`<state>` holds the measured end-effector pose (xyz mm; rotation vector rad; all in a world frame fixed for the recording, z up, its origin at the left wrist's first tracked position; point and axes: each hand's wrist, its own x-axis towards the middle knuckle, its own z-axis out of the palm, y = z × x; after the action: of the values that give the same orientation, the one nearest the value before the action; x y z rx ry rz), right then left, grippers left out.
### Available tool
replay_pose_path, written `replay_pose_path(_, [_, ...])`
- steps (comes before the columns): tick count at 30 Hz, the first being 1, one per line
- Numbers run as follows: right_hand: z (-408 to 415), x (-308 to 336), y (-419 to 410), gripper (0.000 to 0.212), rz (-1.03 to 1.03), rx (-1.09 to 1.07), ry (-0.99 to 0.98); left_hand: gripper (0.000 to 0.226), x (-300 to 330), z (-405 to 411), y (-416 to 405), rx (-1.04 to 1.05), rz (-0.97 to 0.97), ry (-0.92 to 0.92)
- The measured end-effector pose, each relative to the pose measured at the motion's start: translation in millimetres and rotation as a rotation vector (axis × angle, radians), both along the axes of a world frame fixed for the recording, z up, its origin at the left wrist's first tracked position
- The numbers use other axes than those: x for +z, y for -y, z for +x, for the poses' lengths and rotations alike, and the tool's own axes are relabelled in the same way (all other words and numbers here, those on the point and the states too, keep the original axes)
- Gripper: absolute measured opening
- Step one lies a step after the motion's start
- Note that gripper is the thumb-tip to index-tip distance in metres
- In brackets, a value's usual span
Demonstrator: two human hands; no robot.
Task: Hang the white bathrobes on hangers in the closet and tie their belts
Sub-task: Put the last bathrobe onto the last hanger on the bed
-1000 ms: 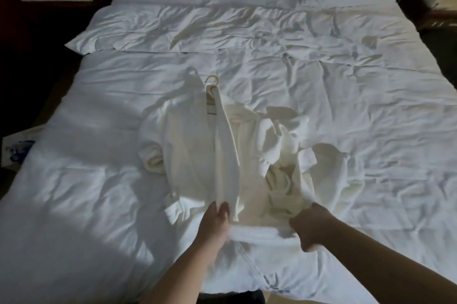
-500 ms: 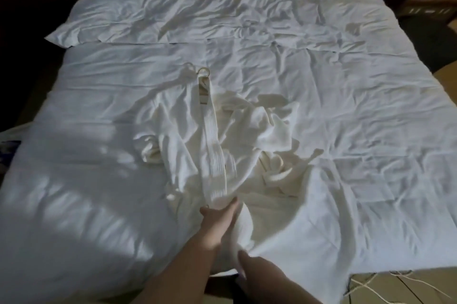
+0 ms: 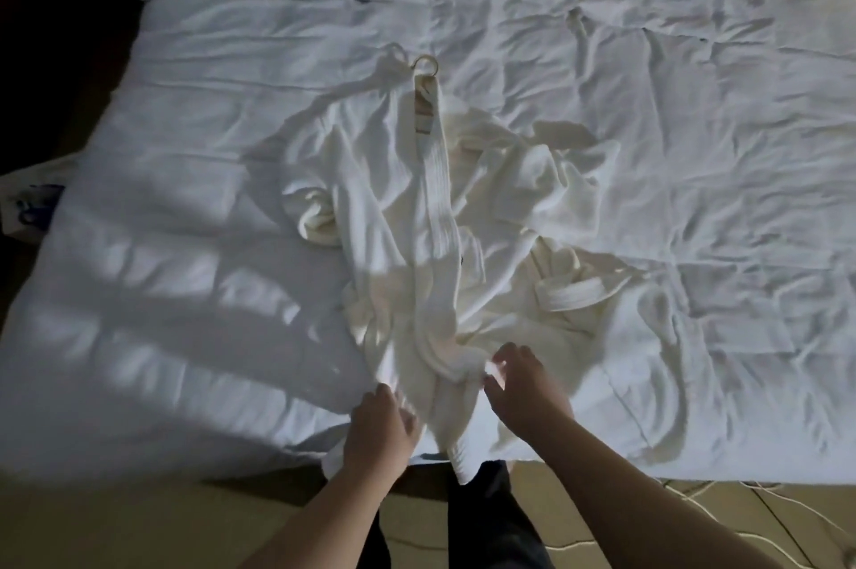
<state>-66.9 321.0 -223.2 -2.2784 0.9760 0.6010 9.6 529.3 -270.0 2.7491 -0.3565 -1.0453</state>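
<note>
- Fingers point(image 3: 498, 371) of your right hand point(image 3: 523, 388) curl in at the bunched lower end of the white bathrobe point(image 3: 393, 216), thumb and fingertips closing on the gathered cloth at about 6 o'clock in the view.
- Your left hand point(image 3: 377, 427), at about 7 o'clock, lies on the robe's bottom edge with its fingers bent down into the cloth; whether they pinch it or only press on it, you cannot tell from this angle.
- Both hands sit close together near the foot edge of the bed point(image 3: 185, 290), with the robe's hem hanging just over that edge between them.
- Your bathrobe lies crumpled on the white duvet near the middle of the bed, running from 12 o'clock down to your hands.
- At its top end, a hanger point(image 3: 424, 84) shows inside the collar, its ring-shaped hook lying flat on the duvet toward 12 o'clock.
- One long ribbed band of the robe runs straight from the hanger down to your hands.
- A belt point(image 3: 569, 297) lies in a loose loop on the robe's right part, at about 3 o'clock from the band.
- White cords point(image 3: 695, 494) trail on the floor at 5 o'clock.
</note>
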Motion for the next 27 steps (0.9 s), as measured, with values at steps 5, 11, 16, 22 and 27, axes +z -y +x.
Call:
replay_pose_path(5, [29, -12, -14, 0.069, 0.134, -0.109, -0.016, 0.014, -6, -5, -15, -0.004, -0.068, -0.001])
replay_pose_path(11, [31, -21, -32, 0.043, 0.215, 0.029, -0.184, 0.036, -7, 29, -23, 0.302, -0.146, 0.058])
replay_pose_path(16, [27, -16, -45, 0.053, 0.179, 0.164, -0.226, 0.028, 11, 44, -25, 0.084, -0.172, -0.327])
replay_pose_path(22, [88, 9, -29, 0.057, 0.008, 0.055, 0.139, 0.035, 12, 119, -11, 0.504, -0.271, -0.172])
replay_pose_path(27, [157, 1, -26, 0.05, 0.141, 0.263, 0.154, 0.062, -12, 204, 22, 0.742, -0.362, -0.025])
